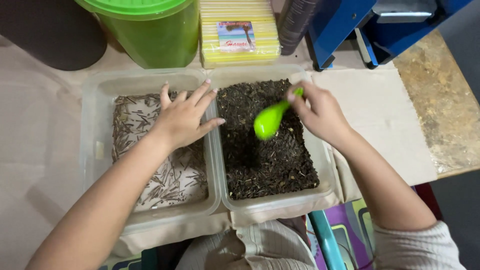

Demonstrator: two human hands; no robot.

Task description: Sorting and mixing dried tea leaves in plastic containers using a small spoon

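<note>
Right hand (320, 112) gripping green scoop (270, 120), dark crumbs (270, 160)

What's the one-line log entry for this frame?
left hand: open, resting in left tub of sticks | right hand: holds green scoop over right tub of dark crumbs | tubs: side by side

Glossy green plastic scoop (268, 121); clear, smooth plastic tubs (95, 120).
</note>
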